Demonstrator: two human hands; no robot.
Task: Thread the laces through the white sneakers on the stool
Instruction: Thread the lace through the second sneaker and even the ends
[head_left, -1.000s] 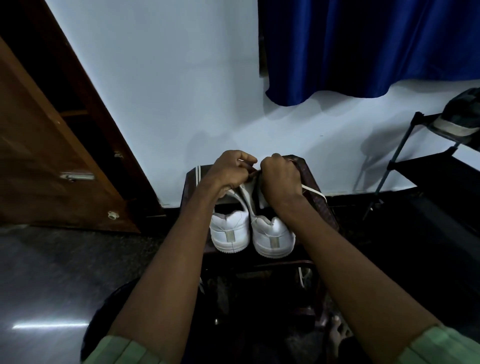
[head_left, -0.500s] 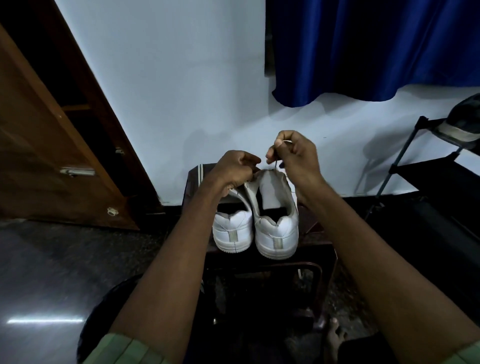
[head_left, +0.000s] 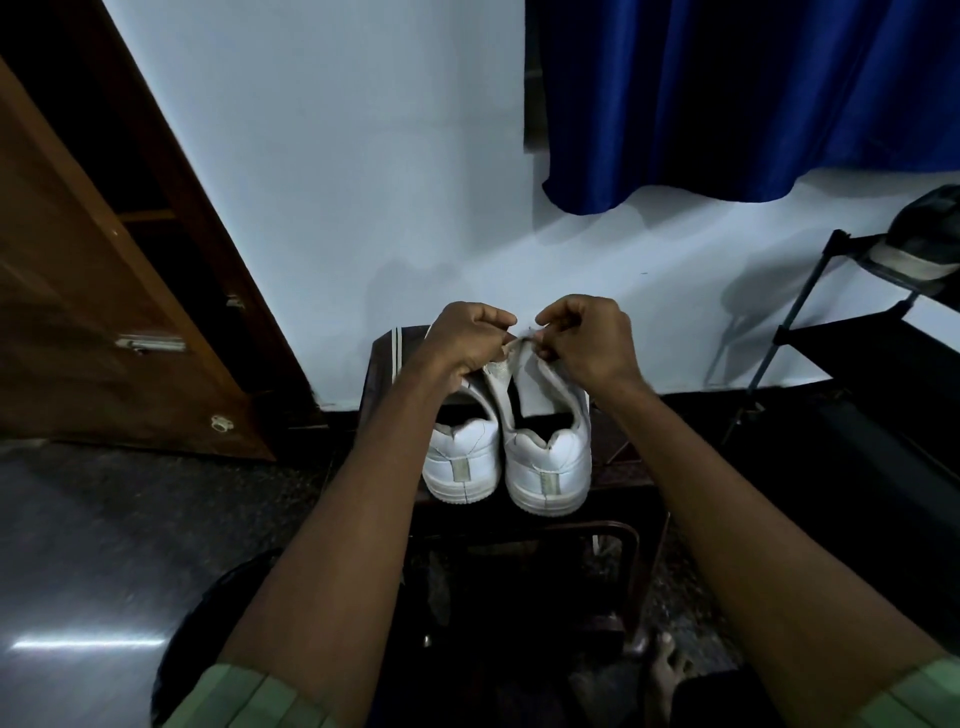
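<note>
White wall fills the background, with a brown wooden door leaning into the picture at far left and a dark polished floor below it catching a streak of light. Against the foot of the wall stands a dark stool, and on its seat sit two white sneakers side by side, heels toward the camera. The left sneaker is partly covered by the left forearm, which crosses over its opening. The right sneaker shows its heel, collar and raised tongue.

Above the far end of the right sneaker the two hands meet, almost touching. The left hand has its fingers curled and pinches the top of the shoe's upper beside the tongue. The right hand is likewise curled, thumb and fingertips pinching a thin white lace at the same spot; the lace is only a short blurred sliver between the fingers, and which eyelet it meets cannot be told.

Green sleeve cuffs show at the bottom corners. A blue curtain hangs at upper right. At far right stands a black rack with a dark cap on its top shelf, well apart from the stool. A bare foot rests on the floor near the stool's leg.
</note>
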